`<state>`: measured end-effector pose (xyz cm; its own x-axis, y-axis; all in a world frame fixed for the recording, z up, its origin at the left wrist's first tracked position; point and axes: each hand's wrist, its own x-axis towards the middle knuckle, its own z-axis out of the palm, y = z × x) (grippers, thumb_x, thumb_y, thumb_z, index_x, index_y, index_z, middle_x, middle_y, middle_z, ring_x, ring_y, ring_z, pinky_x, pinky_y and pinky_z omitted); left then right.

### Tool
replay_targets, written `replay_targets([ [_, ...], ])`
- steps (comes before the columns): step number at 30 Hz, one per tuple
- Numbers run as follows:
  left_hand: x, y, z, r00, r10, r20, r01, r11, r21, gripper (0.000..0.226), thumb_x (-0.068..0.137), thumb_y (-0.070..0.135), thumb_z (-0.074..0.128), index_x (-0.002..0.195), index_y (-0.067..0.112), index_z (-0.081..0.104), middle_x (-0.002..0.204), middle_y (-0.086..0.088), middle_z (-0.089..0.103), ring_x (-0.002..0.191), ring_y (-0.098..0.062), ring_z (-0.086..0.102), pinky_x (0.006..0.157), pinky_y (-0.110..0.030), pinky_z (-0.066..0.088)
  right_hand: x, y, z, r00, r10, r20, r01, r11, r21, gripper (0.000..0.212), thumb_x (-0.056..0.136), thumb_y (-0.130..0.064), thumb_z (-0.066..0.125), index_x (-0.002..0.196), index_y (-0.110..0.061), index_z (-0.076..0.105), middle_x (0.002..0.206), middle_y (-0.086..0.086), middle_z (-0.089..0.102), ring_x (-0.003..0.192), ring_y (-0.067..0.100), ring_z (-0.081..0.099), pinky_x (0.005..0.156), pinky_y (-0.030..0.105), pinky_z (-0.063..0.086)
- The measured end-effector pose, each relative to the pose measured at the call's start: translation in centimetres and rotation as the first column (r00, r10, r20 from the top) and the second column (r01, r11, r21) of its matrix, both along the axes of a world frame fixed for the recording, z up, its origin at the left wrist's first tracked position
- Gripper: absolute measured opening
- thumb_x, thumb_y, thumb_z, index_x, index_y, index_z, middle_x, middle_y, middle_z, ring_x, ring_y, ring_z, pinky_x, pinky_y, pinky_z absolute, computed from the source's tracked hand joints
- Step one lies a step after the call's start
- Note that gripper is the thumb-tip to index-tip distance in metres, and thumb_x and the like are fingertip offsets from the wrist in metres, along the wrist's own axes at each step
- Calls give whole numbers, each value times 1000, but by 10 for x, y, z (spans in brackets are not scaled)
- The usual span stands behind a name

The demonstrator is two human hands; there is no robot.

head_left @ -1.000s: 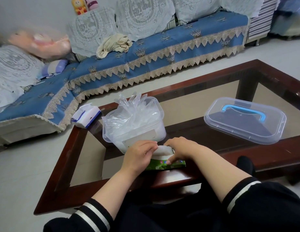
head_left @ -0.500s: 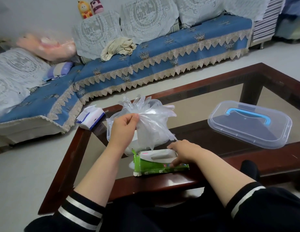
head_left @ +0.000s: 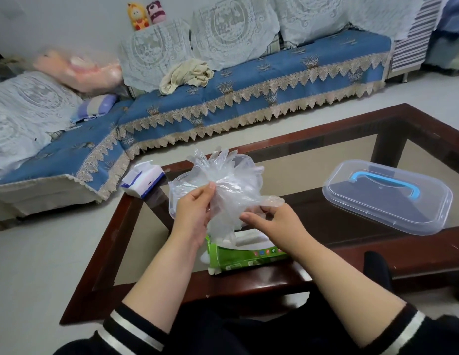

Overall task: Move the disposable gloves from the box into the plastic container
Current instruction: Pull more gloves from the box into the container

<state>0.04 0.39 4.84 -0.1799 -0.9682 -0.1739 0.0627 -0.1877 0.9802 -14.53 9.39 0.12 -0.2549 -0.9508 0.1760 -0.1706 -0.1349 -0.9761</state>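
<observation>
- The disposable gloves point(head_left: 223, 190) are looking thin, clear and crinkly: I judge them nearly weightless, limp and slippery, likely clinging together in a clump.
- Taking hold at a bunched middle is looking safer than tugging one loose edge, which could stretch or peel a single sheet away.
- The left hand point(head_left: 195, 213) is gripping the bundle at its gathered waist, thumb and fingers point(head_left: 210, 187) curling round the film.
- The right hand point(head_left: 277, 221) is pinching a trailing end of the plastic between thumb and fingertips.
- The bundle is hanging in the air above the green box point(head_left: 238, 257), its tail reaching down to the opening, just in front of the plastic container point(head_left: 176, 184) on the worktop point(head_left: 377, 131).
- The clear lid point(head_left: 387, 198) is lying well apart to the right.
</observation>
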Motion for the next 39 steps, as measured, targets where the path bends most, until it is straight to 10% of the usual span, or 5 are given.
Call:
replay_targets([
  [17,21,-27,44,990,40,133,-1,959,-284,10,90,22,66,92,17,74,93,-4,74,94,-21,68,92,-43,54,37,-34,55,267,-119,956,-111,982,153,11,88,-16,65,91,-5,65,77,7,70,71,16,67,67,27,59],
  [23,19,-72,92,937,316,148,-169,781,-601,15,94,27,61,99,21,73,80,19,64,68,17,55,60,0,40,6,-37,60,235,-143,962,-18,988,151,20,94,-19,57,94,-2,67,87,7,73,74,14,72,71,27,59],
  [29,1,-103,69,902,300,310,-14,738,-674,15,94,28,60,96,19,72,79,16,64,73,6,55,66,-14,44,3,-46,63,341,-200,919,106,979,174,24,101,-20,46,97,-1,61,89,11,73,79,19,71,70,30,60],
  [34,-1,-120,26,838,306,452,44,787,-615,22,96,29,56,107,15,70,94,3,69,83,-8,60,73,-21,48,25,-46,33,927,-371,55,375,908,-189,19,92,-35,59,96,-16,61,93,-5,67,84,4,61,75,25,49],
  [39,9,-129,38,885,360,295,-104,771,-628,23,97,29,54,107,15,69,96,3,68,90,-11,61,81,-25,49,38,-73,-20,226,-261,-938,-176,937,-303,73,67,-51,75,131,-26,48,137,2,52,126,28,48,106,45,36],
])
